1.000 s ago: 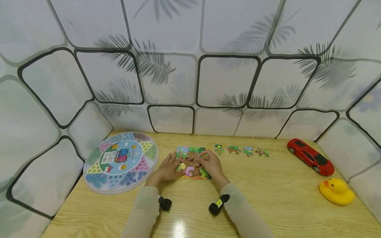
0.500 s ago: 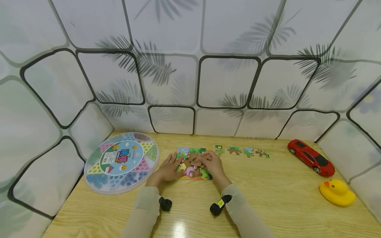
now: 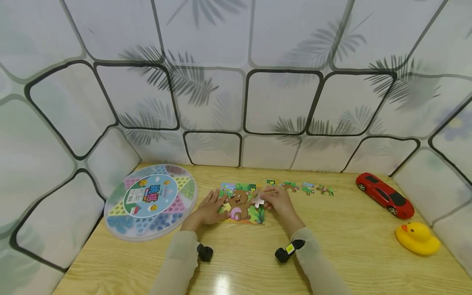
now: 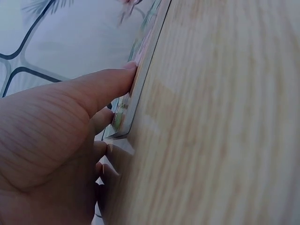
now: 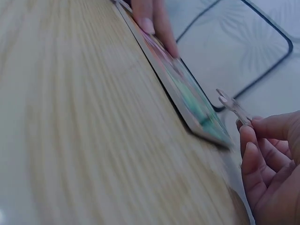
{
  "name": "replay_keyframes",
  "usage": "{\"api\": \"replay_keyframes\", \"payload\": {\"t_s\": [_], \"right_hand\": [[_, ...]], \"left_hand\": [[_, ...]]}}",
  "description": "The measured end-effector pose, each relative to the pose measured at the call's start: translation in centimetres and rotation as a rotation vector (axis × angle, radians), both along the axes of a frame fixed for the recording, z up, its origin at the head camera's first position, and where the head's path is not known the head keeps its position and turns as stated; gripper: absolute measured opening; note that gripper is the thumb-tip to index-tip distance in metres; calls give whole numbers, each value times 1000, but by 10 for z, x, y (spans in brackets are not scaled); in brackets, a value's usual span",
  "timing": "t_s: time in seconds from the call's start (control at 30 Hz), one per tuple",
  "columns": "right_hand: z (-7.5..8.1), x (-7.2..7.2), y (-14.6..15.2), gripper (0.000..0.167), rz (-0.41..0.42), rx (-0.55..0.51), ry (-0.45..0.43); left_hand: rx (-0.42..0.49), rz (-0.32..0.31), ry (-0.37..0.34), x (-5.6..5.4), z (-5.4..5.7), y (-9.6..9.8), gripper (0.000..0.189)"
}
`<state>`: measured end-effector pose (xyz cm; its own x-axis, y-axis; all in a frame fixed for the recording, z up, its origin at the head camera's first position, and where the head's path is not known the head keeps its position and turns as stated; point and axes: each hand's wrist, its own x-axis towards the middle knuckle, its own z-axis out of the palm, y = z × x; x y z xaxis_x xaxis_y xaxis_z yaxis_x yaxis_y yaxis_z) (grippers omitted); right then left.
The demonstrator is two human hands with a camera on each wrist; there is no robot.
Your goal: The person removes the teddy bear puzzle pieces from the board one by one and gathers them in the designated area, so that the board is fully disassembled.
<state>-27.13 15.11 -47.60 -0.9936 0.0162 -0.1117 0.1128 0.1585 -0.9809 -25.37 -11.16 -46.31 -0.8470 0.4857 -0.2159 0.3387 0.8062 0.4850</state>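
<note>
A bear jigsaw puzzle [image 3: 236, 208] lies flat on the wooden table, its brown bear and green leaves showing. My left hand [image 3: 209, 209] rests on its left side with fingers extended; in the left wrist view the thumb [image 4: 110, 84] presses on the near edge. Between thumb and fingertips my right hand [image 3: 280, 203] pinches a puzzle piece [image 3: 258, 200], held tilted over the puzzle's right side. In the right wrist view that piece [image 5: 236, 109] is edge-on, raised above the corner of the puzzle [image 5: 192, 101].
Loose puzzle pieces [image 3: 307, 187] lie in a row behind and right of the puzzle. A round Chinese checkers board [image 3: 184, 184] lies at the left. On the right are a red toy car [image 3: 384, 194] and a yellow rubber duck [image 3: 416, 237]. A patterned curtain [image 3: 273, 149] stands behind.
My right hand has lifted a puzzle piece off the bear and moved right with it, tilting it. The bear's face and body now show. My left hand has stayed in place.
</note>
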Motion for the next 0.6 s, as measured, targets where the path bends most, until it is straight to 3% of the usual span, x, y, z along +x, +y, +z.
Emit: {"api": "replay_keyframes", "payload": {"t_s": [0.17, 0.6], "right_hand": [[0, 0, 31, 26, 3, -21, -37], [1, 7, 83, 23, 6, 136, -89]], "left_hand": [[-5, -7, 4, -1, -1, -1, 72], [-8, -9, 0, -2, -2, 0, 70]]}}
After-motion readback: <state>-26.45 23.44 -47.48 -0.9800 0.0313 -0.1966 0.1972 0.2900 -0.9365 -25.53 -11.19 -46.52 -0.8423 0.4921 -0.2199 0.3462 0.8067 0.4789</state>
